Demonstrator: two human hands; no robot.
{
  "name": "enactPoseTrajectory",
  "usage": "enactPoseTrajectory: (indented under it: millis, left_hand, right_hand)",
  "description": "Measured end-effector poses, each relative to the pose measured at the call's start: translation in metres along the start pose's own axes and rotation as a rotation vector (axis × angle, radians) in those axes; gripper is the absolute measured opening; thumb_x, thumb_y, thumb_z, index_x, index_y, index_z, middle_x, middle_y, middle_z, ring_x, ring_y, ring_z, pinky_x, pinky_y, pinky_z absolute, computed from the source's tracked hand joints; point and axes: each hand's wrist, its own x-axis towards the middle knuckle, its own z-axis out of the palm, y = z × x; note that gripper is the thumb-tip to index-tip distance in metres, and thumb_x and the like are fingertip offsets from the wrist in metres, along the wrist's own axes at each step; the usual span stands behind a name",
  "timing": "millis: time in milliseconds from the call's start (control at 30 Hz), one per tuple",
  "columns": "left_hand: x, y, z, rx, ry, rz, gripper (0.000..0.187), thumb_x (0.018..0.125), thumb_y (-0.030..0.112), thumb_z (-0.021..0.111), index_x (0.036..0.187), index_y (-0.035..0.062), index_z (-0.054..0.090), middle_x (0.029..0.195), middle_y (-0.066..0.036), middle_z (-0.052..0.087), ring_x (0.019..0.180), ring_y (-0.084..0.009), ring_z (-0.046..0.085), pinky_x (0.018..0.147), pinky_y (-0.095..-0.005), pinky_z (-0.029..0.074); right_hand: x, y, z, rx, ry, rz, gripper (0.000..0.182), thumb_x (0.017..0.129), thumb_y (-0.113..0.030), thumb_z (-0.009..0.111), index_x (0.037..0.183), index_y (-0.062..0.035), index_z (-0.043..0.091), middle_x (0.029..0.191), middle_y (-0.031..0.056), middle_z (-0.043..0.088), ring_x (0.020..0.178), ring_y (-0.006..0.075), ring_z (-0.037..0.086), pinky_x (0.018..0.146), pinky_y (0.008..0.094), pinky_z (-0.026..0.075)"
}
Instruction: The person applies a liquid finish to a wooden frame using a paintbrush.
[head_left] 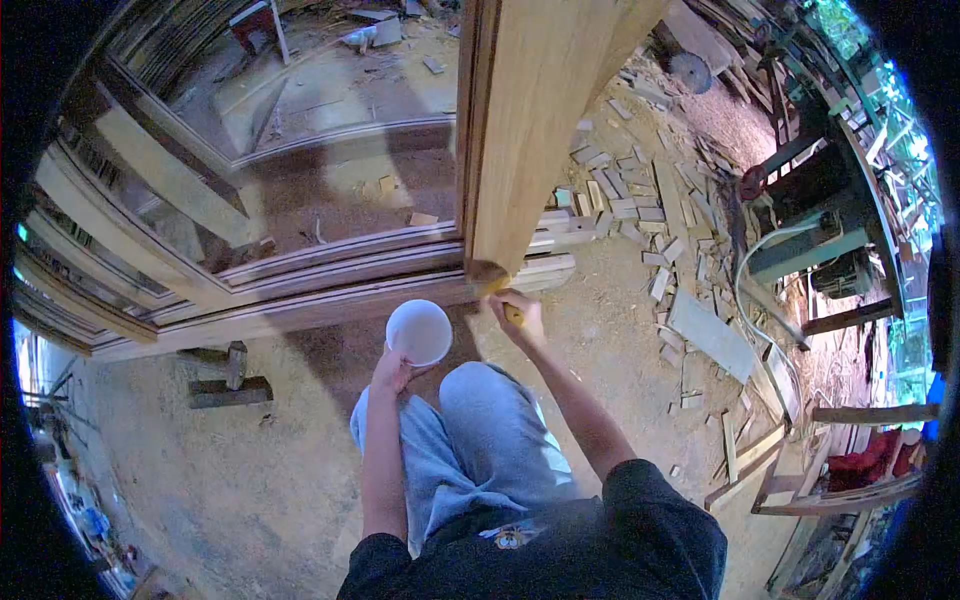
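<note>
My left hand (392, 368) holds a small white bowl (419, 330) in front of my knees. My right hand (520, 312) grips a brush with a yellow handle (512, 313); its bristles (487, 277) press against the lower end of a tall upright wooden board (530, 120). The board reaches from the ground up past the top of the view. I am crouched in grey trousers on a sandy floor.
A long wooden frame (300, 285) with moulded rails lies across the ground behind the board. Wood offcuts (640, 200) litter the right side. A hammer and block (232, 380) rest at left. Machinery (820, 230) and timber stand at far right.
</note>
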Motion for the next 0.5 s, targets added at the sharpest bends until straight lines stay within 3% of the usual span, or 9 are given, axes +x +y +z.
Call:
enactPoseTrajectory:
  millis: [67, 133, 200, 233, 267, 300, 367, 433, 500]
  left_hand:
    - [0.001, -0.007, -0.001, 0.159, 0.034, 0.003, 0.063, 0.057, -0.007, 0.035, 0.115, 0.0144, 0.019, 0.112, -0.015, 0.03, 0.094, -0.0351, 0.039, 0.065, -0.0511, 0.043]
    - [0.031, -0.021, -0.023, 0.053, -0.072, 0.096, 0.066, 0.054, -0.01, 0.033, 0.113, 0.0161, 0.018, 0.114, -0.013, 0.025, 0.102, -0.0372, 0.031, 0.063, -0.0559, 0.041]
    - [0.051, -0.022, -0.044, 0.083, -0.067, 0.002, 0.066, 0.054, -0.01, 0.033, 0.112, 0.0156, 0.018, 0.113, -0.014, 0.025, 0.101, -0.0384, 0.031, 0.062, -0.0566, 0.041]
    - [0.087, -0.029, -0.09, 0.145, -0.049, -0.029, 0.058, 0.057, -0.007, 0.034, 0.111, 0.0092, 0.022, 0.107, -0.016, 0.032, 0.091, -0.0355, 0.04, 0.056, -0.0495, 0.044]
    - [0.125, -0.036, -0.137, 0.206, -0.033, -0.062, 0.051, 0.06, -0.004, 0.035, 0.109, 0.0029, 0.026, 0.101, -0.019, 0.039, 0.081, -0.0325, 0.049, 0.05, -0.0425, 0.048]
    - [0.109, -0.028, -0.112, 0.217, -0.045, -0.057, 0.051, 0.06, -0.004, 0.035, 0.109, 0.0029, 0.026, 0.101, -0.019, 0.039, 0.081, -0.0325, 0.049, 0.05, -0.0425, 0.048]
    - [0.051, -0.012, -0.042, 0.077, -0.004, 0.036, 0.063, 0.054, -0.009, 0.034, 0.11, 0.0142, 0.018, 0.11, -0.016, 0.026, 0.098, -0.0416, 0.032, 0.06, -0.0583, 0.041]
    - [0.053, -0.016, -0.042, 0.064, -0.065, 0.083, 0.063, 0.054, -0.009, 0.034, 0.11, 0.0144, 0.018, 0.11, -0.016, 0.026, 0.097, -0.0416, 0.034, 0.06, -0.0574, 0.041]
    - [0.055, -0.017, -0.039, 0.05, -0.122, 0.126, 0.063, 0.054, -0.008, 0.035, 0.11, 0.0146, 0.018, 0.111, -0.016, 0.026, 0.096, -0.0415, 0.035, 0.06, -0.0565, 0.042]
  right_hand:
    - [0.004, 0.013, -0.006, -0.038, 0.029, 0.015, 0.007, 0.068, -0.007, 0.052, 0.067, -0.0005, 0.054, 0.068, 0.014, 0.055, 0.061, 0.0221, 0.054, 0.053, 0.0279, 0.041]
    - [0.039, 0.014, -0.02, -0.155, 0.045, 0.0, 0.011, 0.07, -0.01, 0.052, 0.068, 0.0011, 0.055, 0.065, 0.0128, 0.055, 0.061, 0.0195, 0.054, 0.052, 0.0265, 0.041]
    - [0.087, -0.045, -0.057, -0.107, 0.095, 0.111, 0.011, 0.07, -0.01, 0.052, 0.067, 0.0003, 0.055, 0.062, 0.0097, 0.055, 0.059, 0.0159, 0.054, 0.051, 0.0262, 0.041]
    - [0.109, -0.081, -0.081, -0.065, 0.089, 0.112, 0.01, 0.069, -0.01, 0.053, 0.067, -0.0007, 0.055, 0.058, 0.0068, 0.055, 0.054, 0.0118, 0.052, 0.048, 0.0249, 0.04]
    - [0.128, -0.139, -0.109, 0.027, 0.144, -0.103, 0.015, 0.068, -0.014, 0.055, 0.071, 0.0014, 0.056, 0.061, 0.014, 0.056, 0.052, 0.0182, 0.053, 0.046, 0.0283, 0.04]
    - [0.148, -0.172, -0.134, -0.084, 0.193, -0.234, 0.014, 0.067, -0.013, 0.056, 0.069, 0.0014, 0.056, 0.058, 0.0128, 0.055, 0.049, 0.0134, 0.051, 0.045, 0.026, 0.039]
    - [0.189, -0.215, -0.174, -0.068, 0.385, -0.455, 0.012, 0.069, -0.011, 0.055, 0.066, 0.0003, 0.057, 0.051, 0.0059, 0.053, 0.046, 0.0089, 0.047, 0.045, 0.0212, 0.037]
    - [0.205, -0.273, -0.198, 0.158, 0.564, -0.798, 0.012, 0.07, -0.011, 0.055, 0.065, -0.0002, 0.057, 0.052, 0.0028, 0.052, 0.047, 0.0088, 0.046, 0.045, 0.0213, 0.037]
    - [0.22, -0.304, -0.198, 0.224, 0.598, -0.853, 0.016, 0.072, -0.013, 0.053, 0.07, 0.0014, 0.057, 0.058, 0.0047, 0.054, 0.053, 0.0088, 0.049, 0.048, 0.0196, 0.039]
